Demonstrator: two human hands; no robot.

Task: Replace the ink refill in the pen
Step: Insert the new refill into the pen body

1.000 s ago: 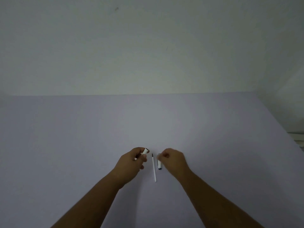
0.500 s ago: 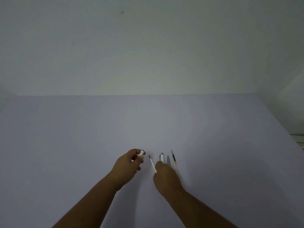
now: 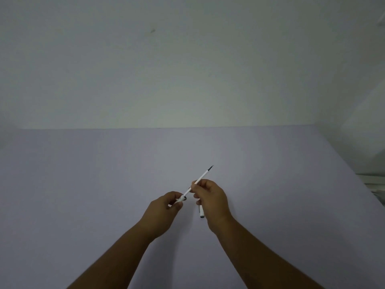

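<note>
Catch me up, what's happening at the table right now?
A person is partway through a pen refill swap. The left hand holds the white pen barrel, and the right hand pinches a thin white refill, its lower end at the barrel's opening and its dark tip pointing up and away. Another white pen part lies on the table under the right hand.

Both bare forearms enter from 6 o'clock, converging toward centre. Left hand (image 3: 164,209) curled, thumb and fingers closed on the short white pen barrel (image 3: 180,199). Right hand (image 3: 211,200) just beside it at 3 o'clock, knuckles up, fingertips pinching the thin white ink refill (image 3: 201,179), which angles toward 1 o'clock.
</note>
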